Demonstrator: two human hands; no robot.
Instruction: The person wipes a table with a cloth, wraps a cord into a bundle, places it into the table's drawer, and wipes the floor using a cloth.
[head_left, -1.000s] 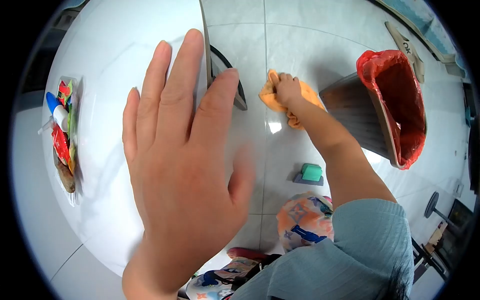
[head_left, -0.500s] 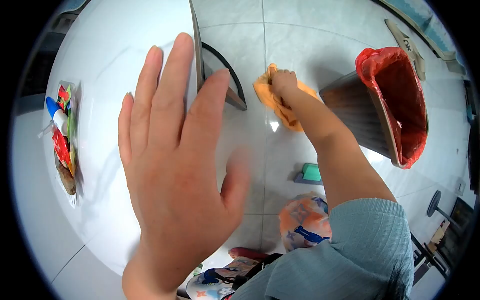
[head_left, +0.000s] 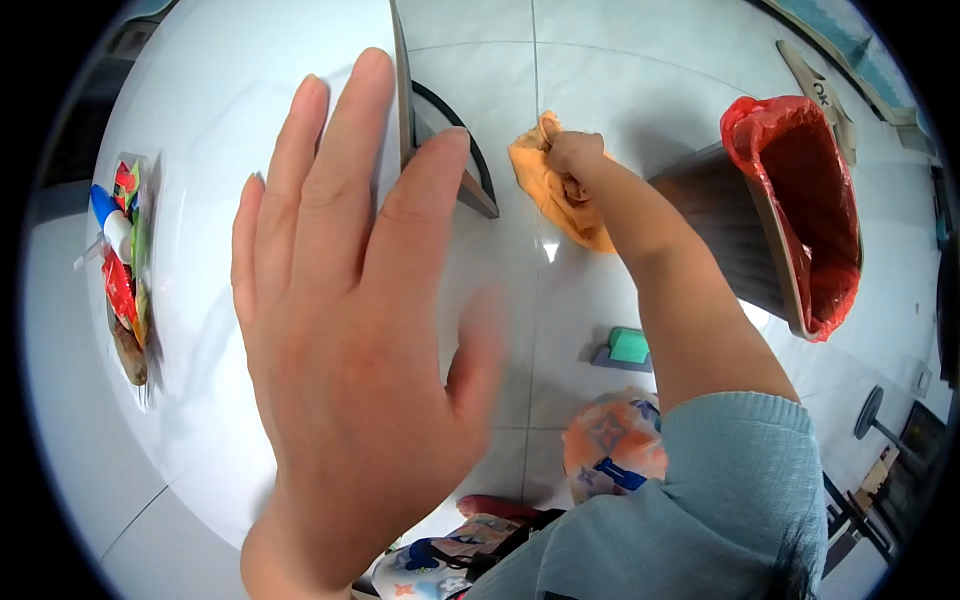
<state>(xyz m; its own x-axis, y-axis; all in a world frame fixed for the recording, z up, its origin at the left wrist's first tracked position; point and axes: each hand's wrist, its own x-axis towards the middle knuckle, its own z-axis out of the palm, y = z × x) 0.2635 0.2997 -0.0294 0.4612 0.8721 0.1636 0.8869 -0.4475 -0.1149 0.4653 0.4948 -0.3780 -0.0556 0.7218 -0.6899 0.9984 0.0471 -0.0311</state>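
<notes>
My left hand (head_left: 350, 330) is large in the view, palm down, fingers stretched out and slightly apart. It is over the edge of the white table (head_left: 200, 260); whether the palm touches the top cannot be told. Down on the tiled floor, my right hand (head_left: 577, 153) has its fingers bunched into an orange cloth (head_left: 545, 185). The cloth lies crumpled, partly spread around the hand, and some of it is hidden behind my wrist and forearm.
A grey trash bin (head_left: 725, 220) with a red bag (head_left: 820, 180) stands right of my right arm. On the floor sits a green and grey object (head_left: 628, 346). A clear tray (head_left: 140, 300) of packets lies at the table's left. A table leg (head_left: 478, 195) stands near the cloth.
My right hand has shifted slightly with the cloth, which is folded differently now. My left hand stays outstretched, nearly in place. The whole view has moved a little.
</notes>
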